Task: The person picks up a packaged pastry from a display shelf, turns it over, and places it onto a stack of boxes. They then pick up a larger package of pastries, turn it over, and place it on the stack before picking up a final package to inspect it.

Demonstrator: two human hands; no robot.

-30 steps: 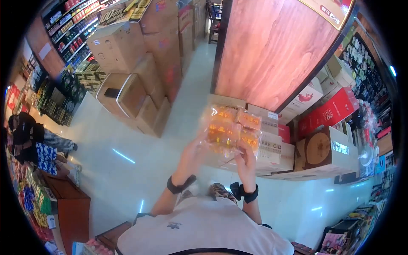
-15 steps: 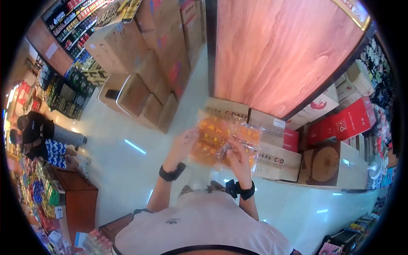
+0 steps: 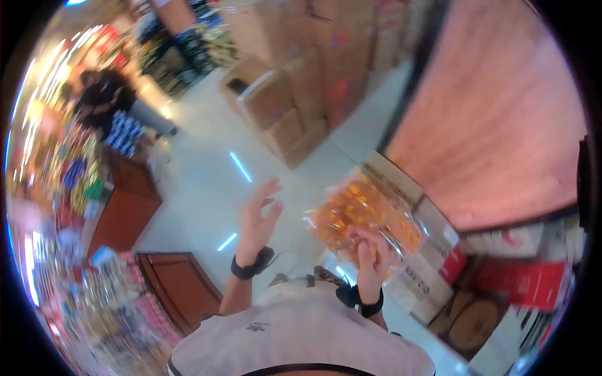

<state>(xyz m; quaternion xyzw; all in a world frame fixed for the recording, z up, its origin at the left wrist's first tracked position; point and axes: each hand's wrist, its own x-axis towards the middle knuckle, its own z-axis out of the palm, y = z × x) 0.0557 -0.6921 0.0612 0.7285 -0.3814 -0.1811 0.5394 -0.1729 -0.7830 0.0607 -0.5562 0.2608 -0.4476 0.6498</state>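
Clear plastic packaging with orange and yellow contents (image 3: 351, 210) hangs in front of my body, crinkled and shiny. My right hand (image 3: 372, 257) has its fingers closed on the near edge of this package. What exactly is inside the wrapping I cannot make out. To the left, my left hand (image 3: 259, 216) is raised over the floor with its fingers apart, holding nothing. A gap separates it from the package. Both wrists wear black bands.
Stacked cardboard boxes (image 3: 304, 94) stand ahead. More cartons (image 3: 414, 285) line the base of a wood-grain panel (image 3: 483, 138) on the right. Low wooden cabinets (image 3: 179, 288) and packed goods are at left. Two people (image 3: 110, 103) stand at the far left.
My left hand has let go of the package and moved away to the left. The view has turned left, and the package stays in my right hand.
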